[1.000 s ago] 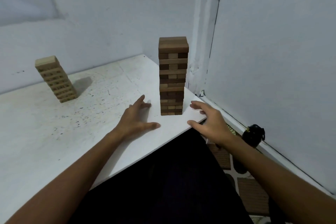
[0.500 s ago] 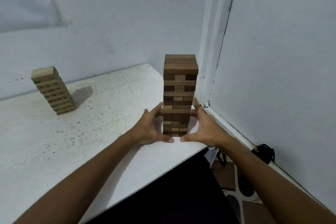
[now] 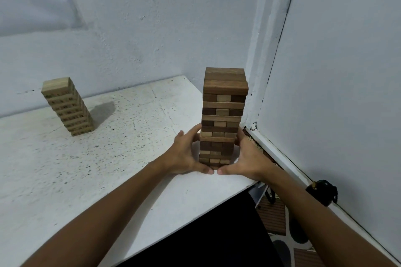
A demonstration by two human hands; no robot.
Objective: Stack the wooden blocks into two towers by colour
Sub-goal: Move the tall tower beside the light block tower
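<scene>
A tall tower of dark and mid-brown wooden blocks [image 3: 223,110], with a few pale ones mixed in, stands near the right corner of the white table [image 3: 86,169]. My left hand [image 3: 184,154] presses on the tower's lower left side and my right hand [image 3: 245,158] on its lower right side. Both thumbs meet in front of its base, so both hands clasp the tower. A shorter tower of pale wooden blocks [image 3: 68,107] stands far left on the table, leaning slightly in the wide-angle view, away from both hands.
Grey walls meet in a corner just behind and right of the dark tower. The table's front edge runs diagonally below my forearms. Beyond the table's right end lie a dark cable bundle [image 3: 323,192] and patterned floor.
Both hands went from lying flat on the table beside the dark tower to clasping its lower part; the thumbs have closed together in front of the base.
</scene>
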